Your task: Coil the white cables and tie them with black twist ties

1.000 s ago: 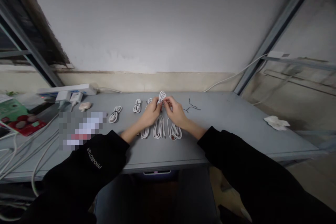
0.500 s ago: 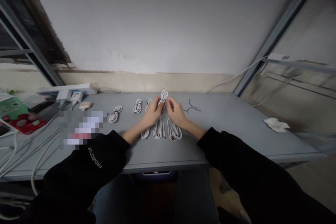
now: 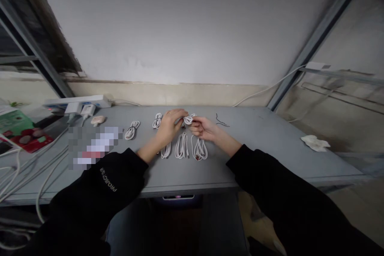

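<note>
The left hand [image 3: 168, 126] and the right hand [image 3: 204, 128] meet over the far middle of the grey metal table [image 3: 264, 156], and both pinch the same small white coiled cable bundle [image 3: 188, 119]. The left hand's fingers curl over its left end; the right hand's fingertips close on its right end. The bundle is lifted just off the tabletop, directly between the two hands, with its long axis running left to right. It seems about equally close to either hand.

On the table just nearer than the hands lie three more white cable coils [image 3: 182, 146] side by side, their long axes running near to far. Two tied white coils [image 3: 132, 130] lie further left. A few loose thin black wire ties [image 3: 221, 121] lie just right of the right hand. A white power strip [image 3: 76, 103] sits at the far left, and a crumpled white cloth [image 3: 315, 143] is well apart on the right. All of these lie loose on the table surface, not in any box or tray.
</note>
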A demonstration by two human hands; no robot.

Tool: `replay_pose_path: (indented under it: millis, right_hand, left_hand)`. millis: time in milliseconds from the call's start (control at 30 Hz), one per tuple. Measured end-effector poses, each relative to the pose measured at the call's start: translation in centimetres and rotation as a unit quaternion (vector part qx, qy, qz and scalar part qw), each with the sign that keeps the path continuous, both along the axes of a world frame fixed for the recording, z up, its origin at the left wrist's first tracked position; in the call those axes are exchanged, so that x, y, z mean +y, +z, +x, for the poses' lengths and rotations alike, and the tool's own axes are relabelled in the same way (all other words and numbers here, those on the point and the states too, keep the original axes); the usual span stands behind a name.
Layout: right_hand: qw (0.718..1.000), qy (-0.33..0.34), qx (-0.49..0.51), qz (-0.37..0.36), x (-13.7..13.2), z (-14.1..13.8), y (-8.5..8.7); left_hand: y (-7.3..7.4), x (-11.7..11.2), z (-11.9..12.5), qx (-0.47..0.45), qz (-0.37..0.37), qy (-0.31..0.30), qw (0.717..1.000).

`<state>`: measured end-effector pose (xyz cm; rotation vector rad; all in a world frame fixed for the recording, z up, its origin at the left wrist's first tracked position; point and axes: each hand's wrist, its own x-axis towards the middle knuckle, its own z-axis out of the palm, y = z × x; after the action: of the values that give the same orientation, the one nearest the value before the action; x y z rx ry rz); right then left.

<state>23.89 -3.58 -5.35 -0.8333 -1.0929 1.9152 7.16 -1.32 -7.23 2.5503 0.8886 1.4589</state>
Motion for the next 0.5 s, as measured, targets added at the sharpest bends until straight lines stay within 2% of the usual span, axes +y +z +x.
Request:
replay_pose_path:
  millis: [67, 133, 233, 333, 400, 500]
  right_hand:
    - [0.999, 0.021, 0.013, -0.036, 0.0, 0.5, 0.4]
    - [0.999, 0.018, 0.021, -0.039, 0.1, 0.7, 0.6]
    - [1.0, -0.003, -0.004, -0.007, 0.1, 0.7, 0.4]
    - [0.994, -0.04, -0.08, 0.067, 0.4, 0.4, -0.5]
    - [0.97, -0.094, -0.157, 0.163, 0.6, 0.3, -1.3]
    - [0.887, -0.182, -0.255, 0.338, 0.7, 0.1, -2.3]
  left_hand:
    - [0.1, -0.1, -0.1, 0.008, -0.006, 0.003, 1.0]
    - [0.2, -0.2, 0.0, -0.004, -0.037, 0.003, 0.999]
    - [0.2, -0.3, 0.3, -0.054, -0.122, 0.001, 0.991]
    - [0.1, -0.1, 0.6, -0.108, -0.239, -0.034, 0.964]
    - [0.1, 0.3, 0.7, -0.151, -0.319, -0.07, 0.933]
    - [0.2, 0.6, 0.6, -0.204, -0.399, -0.097, 0.889]
